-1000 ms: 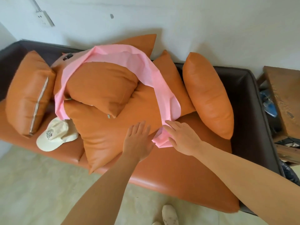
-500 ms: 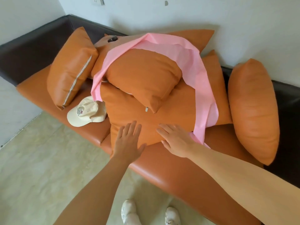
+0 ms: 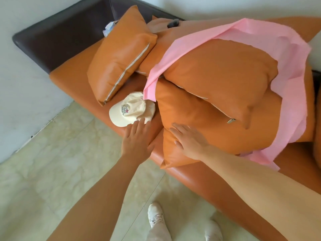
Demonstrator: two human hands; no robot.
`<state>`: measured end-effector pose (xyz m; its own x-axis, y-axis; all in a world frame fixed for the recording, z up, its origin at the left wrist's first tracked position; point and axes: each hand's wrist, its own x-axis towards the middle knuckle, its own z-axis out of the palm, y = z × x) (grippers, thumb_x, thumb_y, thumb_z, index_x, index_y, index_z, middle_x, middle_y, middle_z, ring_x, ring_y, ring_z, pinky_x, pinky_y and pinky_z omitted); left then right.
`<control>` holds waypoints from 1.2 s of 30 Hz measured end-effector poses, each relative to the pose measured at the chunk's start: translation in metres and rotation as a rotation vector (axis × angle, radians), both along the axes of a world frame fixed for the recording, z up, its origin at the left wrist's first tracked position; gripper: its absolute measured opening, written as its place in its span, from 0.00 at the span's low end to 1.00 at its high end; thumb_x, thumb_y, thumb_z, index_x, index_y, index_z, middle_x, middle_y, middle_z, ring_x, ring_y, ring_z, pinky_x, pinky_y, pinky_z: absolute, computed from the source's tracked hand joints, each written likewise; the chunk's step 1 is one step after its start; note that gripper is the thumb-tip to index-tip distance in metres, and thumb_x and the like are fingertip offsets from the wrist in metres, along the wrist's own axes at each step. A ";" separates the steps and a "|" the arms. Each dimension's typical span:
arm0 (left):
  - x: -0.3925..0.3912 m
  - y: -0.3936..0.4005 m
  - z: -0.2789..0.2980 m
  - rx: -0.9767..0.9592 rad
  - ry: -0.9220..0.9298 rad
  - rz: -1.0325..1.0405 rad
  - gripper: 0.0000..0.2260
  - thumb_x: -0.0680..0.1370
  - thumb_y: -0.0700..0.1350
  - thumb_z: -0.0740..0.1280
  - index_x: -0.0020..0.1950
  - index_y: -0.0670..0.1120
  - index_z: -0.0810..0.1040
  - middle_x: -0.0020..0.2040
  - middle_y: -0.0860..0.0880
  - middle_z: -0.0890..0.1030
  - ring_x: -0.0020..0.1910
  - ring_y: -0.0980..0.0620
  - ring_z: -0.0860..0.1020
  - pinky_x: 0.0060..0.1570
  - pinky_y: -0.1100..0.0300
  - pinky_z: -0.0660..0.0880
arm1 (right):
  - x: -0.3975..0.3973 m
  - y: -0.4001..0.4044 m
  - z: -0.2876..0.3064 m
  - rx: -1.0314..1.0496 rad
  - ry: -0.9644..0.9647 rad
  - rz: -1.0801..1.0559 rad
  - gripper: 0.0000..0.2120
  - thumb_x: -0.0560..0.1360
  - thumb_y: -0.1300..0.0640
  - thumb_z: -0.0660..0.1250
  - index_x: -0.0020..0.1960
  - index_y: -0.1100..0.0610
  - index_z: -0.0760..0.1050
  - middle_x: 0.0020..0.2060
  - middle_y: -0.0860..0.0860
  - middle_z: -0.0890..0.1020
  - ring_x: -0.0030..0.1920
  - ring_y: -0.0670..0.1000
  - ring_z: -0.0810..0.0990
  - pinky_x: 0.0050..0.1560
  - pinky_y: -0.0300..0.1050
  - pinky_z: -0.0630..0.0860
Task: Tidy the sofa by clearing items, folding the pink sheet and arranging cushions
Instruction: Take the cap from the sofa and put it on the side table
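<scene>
- Little of the tidying looks done, as I judge it: the cream cap [image 3: 132, 111] lies on the sofa [image 3: 73, 80] seat at about 10 o'clock from my left hand [image 3: 137, 141], not yet cleared away.
- The pink sheet [image 3: 295, 94] is unfolded, draped over and tucked between the heaped cushions, running from a corner just above the cap, up over the pile toward 1 o'clock, then down to a rumpled end on the seat at 3 o'clock from my right hand [image 3: 189, 141].
- The cushions are unsorted: a top cushion [image 3: 222, 72] lies on the big lower cushion [image 3: 208, 136], a side cushion [image 3: 119, 54] leans at 11 o'clock, more are buried behind.
- Crumpled paper [image 3: 108, 29] sits behind the side cushion by the dark backrest; it probably needs clearing too.
- Left hand: palm down, fingers straight and spread, fingertips at the cap's brim edge, gripping nothing.
- Right hand: flat, fingers extended, resting on the lower cushion's near corner, holding nothing.
- Both forearms reach forward from 6 o'clock; I stand at the sofa's front edge.
</scene>
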<state>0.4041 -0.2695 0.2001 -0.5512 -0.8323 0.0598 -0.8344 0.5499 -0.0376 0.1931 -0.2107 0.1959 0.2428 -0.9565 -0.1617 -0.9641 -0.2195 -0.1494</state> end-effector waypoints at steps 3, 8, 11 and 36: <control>0.023 -0.023 -0.001 0.022 -0.023 0.037 0.34 0.69 0.59 0.72 0.69 0.43 0.70 0.70 0.42 0.70 0.66 0.41 0.70 0.66 0.45 0.66 | 0.027 -0.026 -0.003 -0.008 -0.009 0.016 0.23 0.81 0.54 0.57 0.74 0.56 0.60 0.76 0.53 0.59 0.72 0.54 0.63 0.65 0.51 0.64; 0.046 -0.049 -0.022 0.064 -0.058 0.090 0.34 0.73 0.60 0.68 0.73 0.44 0.65 0.73 0.43 0.65 0.70 0.42 0.66 0.70 0.46 0.60 | 0.056 -0.071 -0.029 -0.018 -0.019 0.054 0.22 0.79 0.56 0.61 0.71 0.58 0.66 0.73 0.55 0.66 0.67 0.56 0.69 0.59 0.53 0.70; 0.056 -0.064 -0.041 0.105 -0.099 0.133 0.34 0.77 0.61 0.62 0.76 0.45 0.58 0.77 0.45 0.58 0.74 0.43 0.59 0.72 0.48 0.54 | 0.066 -0.097 -0.048 -0.010 0.010 0.082 0.21 0.79 0.55 0.59 0.71 0.58 0.64 0.72 0.56 0.65 0.66 0.57 0.69 0.59 0.52 0.70; 0.048 -0.194 -0.201 0.286 -0.173 0.293 0.40 0.79 0.59 0.59 0.77 0.47 0.34 0.78 0.47 0.37 0.78 0.46 0.43 0.75 0.47 0.47 | 0.075 -0.245 -0.192 -0.156 0.143 0.119 0.27 0.66 0.66 0.65 0.65 0.59 0.71 0.72 0.58 0.67 0.63 0.61 0.72 0.66 0.66 0.65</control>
<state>0.4520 -0.4636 -0.0014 -0.2715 -0.9243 -0.2683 -0.9513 0.3001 -0.0712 0.2679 -0.4554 0.0039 0.3404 -0.9387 -0.0556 -0.9390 -0.3424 0.0317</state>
